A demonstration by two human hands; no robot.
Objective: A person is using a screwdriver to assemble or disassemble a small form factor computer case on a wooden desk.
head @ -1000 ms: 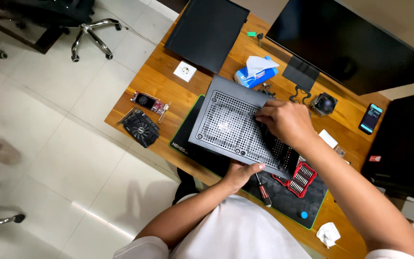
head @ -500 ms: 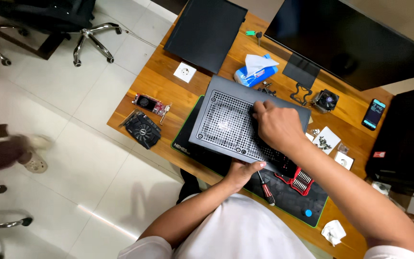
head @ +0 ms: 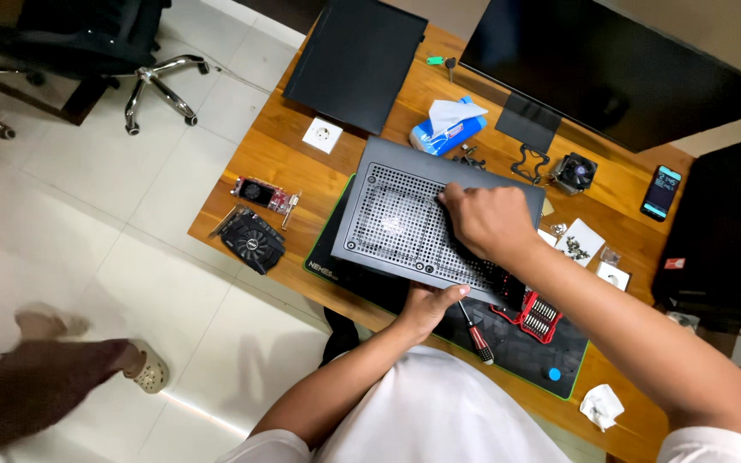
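While both hands rest on it, the grey perforated case panel (head: 418,219) lies flat at the centre of the wooden desk (head: 276,163), over a dark work mat (head: 559,343). The right hand (head: 490,221) sits on the panel's 3 o'clock half, knuckles up, fingers curled together and pressing down near the top edge; whether they pinch anything cannot be told. The left hand (head: 429,304) grips the panel's 6 o'clock edge, thumb on top, remaining fingers hidden beneath.

A red-handled screwdriver (head: 476,333) lies just beside the left hand at 4 o'clock, and a red bit set (head: 540,315) lies beyond it. At 9 o'clock of the panel lie two graphics cards (head: 253,240). At 12 o'clock sits a blue tissue pack (head: 448,129); at 2 o'clock, a cooler fan (head: 575,171) and a phone (head: 662,192).
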